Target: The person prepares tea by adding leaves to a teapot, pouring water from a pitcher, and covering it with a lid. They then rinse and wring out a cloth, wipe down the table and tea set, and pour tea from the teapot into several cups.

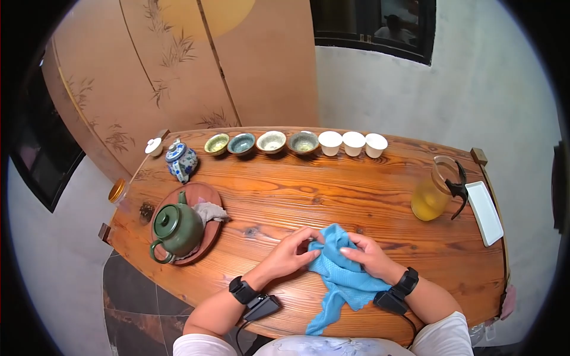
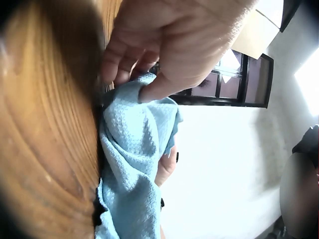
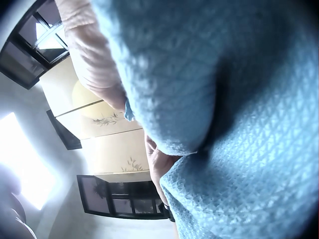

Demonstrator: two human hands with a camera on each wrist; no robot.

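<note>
A crumpled blue cloth (image 1: 341, 270) is held between both hands low over the table's front part, one end trailing toward the front edge. My left hand (image 1: 295, 249) pinches its left side with thumb and fingers; the left wrist view shows that hand (image 2: 169, 50) with its thumb on the cloth (image 2: 129, 139). On the other side my right hand (image 1: 373, 256) grips the cloth, thumb on top. In the right wrist view the cloth (image 3: 249, 124) fills much of the picture and hides most of the right hand's fingers.
A green teapot (image 1: 178, 230) and a greyish rag (image 1: 209, 212) are on a round brown tray (image 1: 209, 193) at left. Several bowls and white cups (image 1: 354, 143) line the back, beside a blue-and-white pot (image 1: 181, 160). At right are a glass pitcher (image 1: 430, 199) and a white dish (image 1: 485, 213).
</note>
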